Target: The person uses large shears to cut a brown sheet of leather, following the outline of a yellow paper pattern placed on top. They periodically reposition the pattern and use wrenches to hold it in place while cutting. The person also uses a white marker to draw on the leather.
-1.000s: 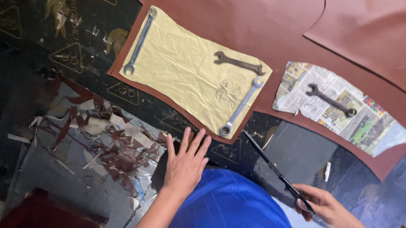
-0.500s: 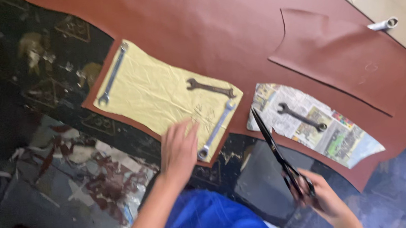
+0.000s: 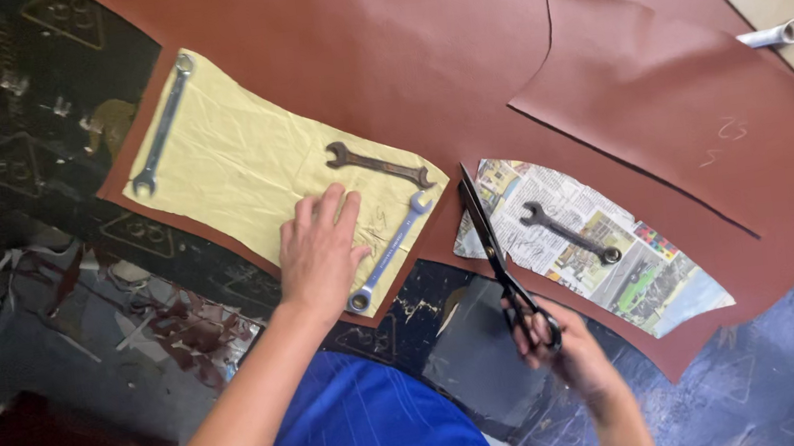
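A large reddish-brown sheet [image 3: 421,73] covers the work surface. On it lies a yellow paper pattern [image 3: 234,166], weighted by a long spanner [image 3: 161,127] at its left edge, a dark spanner [image 3: 376,164] and a blue-grey spanner [image 3: 387,253]. My left hand [image 3: 319,251] lies flat, fingers spread, on the pattern's near edge next to the blue-grey spanner. My right hand [image 3: 567,348] grips black scissors [image 3: 499,256], blades open at the sheet's edge between the yellow pattern and a newspaper pattern [image 3: 607,260] held by another spanner [image 3: 567,233].
A cut flap of the brown sheet [image 3: 659,97] curls up at the right. A small metal tube [image 3: 773,35] lies at the far right on a pale surface. Brown offcuts and scraps [image 3: 162,326] litter the dark floor at the left. My blue clothing [image 3: 370,432] fills the bottom centre.
My left hand moved up from the sheet's edge onto the yellow pattern. My right hand brought the scissors up from below until the blades reached the sheet's edge. The camera view shifted.
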